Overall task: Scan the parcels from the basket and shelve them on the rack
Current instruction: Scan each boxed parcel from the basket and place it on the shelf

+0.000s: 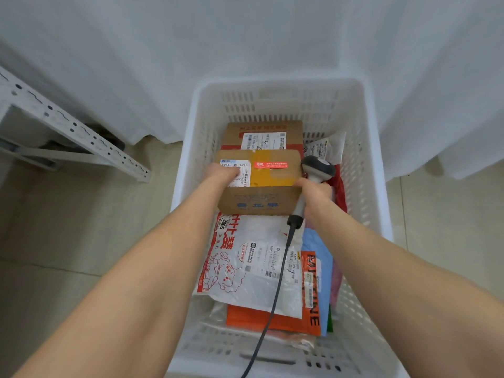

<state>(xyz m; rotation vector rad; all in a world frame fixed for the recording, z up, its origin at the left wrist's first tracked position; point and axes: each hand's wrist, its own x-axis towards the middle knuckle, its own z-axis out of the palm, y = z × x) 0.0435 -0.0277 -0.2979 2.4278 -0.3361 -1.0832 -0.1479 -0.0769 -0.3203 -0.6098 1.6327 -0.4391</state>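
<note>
A white slotted basket stands on the floor and holds several parcels. A brown cardboard box with a white label and a red sticker lies on top in the middle. My left hand rests on its left end over the label, fingers curled at the edge. My right hand grips the handle of a grey barcode scanner at the box's right end, and one finger touches the box. A second cardboard box lies behind it. A white printed bag parcel and an orange parcel lie nearer me.
A grey metal rack with a perforated upright stands at the left. White curtains hang behind the basket. The scanner's dark cable runs over the parcels toward me. A red bag and a blue one line the basket's right side. Beige tiled floor surrounds it.
</note>
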